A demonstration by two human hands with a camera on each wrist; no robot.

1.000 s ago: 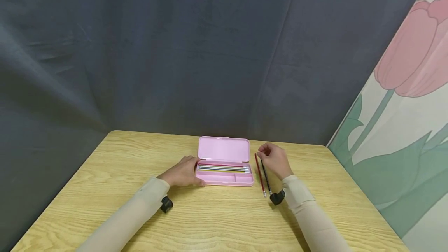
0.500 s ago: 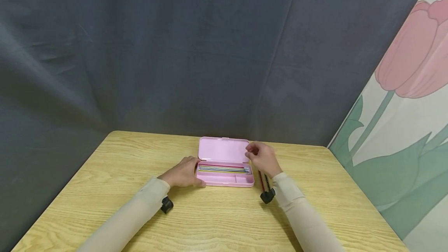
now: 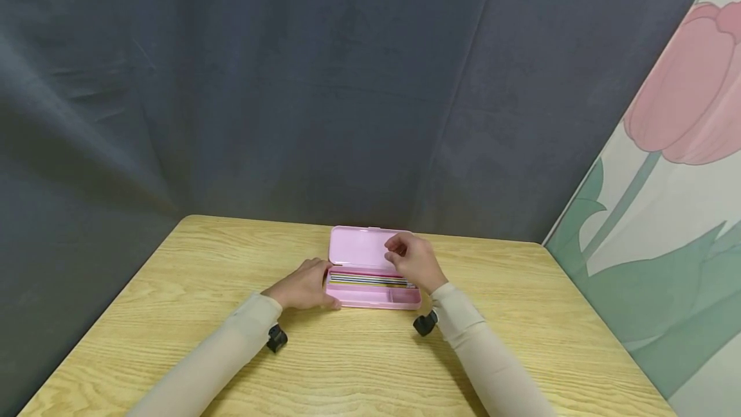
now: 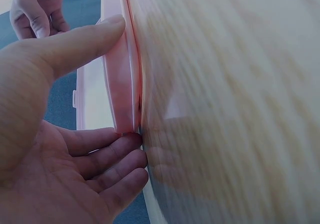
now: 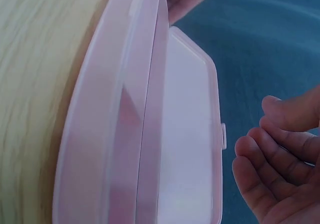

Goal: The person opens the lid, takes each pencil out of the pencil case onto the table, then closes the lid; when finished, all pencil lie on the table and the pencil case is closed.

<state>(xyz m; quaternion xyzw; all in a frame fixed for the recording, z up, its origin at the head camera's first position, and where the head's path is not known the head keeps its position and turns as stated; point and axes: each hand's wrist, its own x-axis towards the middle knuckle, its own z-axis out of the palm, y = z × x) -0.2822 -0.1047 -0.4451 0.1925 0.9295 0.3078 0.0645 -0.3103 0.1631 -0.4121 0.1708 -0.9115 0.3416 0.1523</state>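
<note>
An opened pink pencil case [image 3: 370, 305] stands on the table, its lid [image 3: 354, 246] tipped back. Several pencils [image 3: 365, 278] in different colours lie in its long rear compartment. My left hand [image 3: 303, 285] grips the left end of the case, thumb at the front wall and fingertips at the end, as the left wrist view [image 4: 80, 179] shows close up. Over the lid's right part, my right hand [image 3: 415, 262] hovers with loosely bent fingers. In the right wrist view, nothing shows between the right hand's fingers [image 5: 270, 154].
The wooden table [image 3: 347, 365] ends at a dark curtain [image 3: 289, 95] behind the case. A wall with a painted tulip [image 3: 683, 95] rises on the right. Each wrist wears a small black camera, such as the right one [image 3: 425, 324].
My right hand has moved left from above the red and black pencils to over the lid; its forearm now covers where they lay. The left hand has stayed on the case.
</note>
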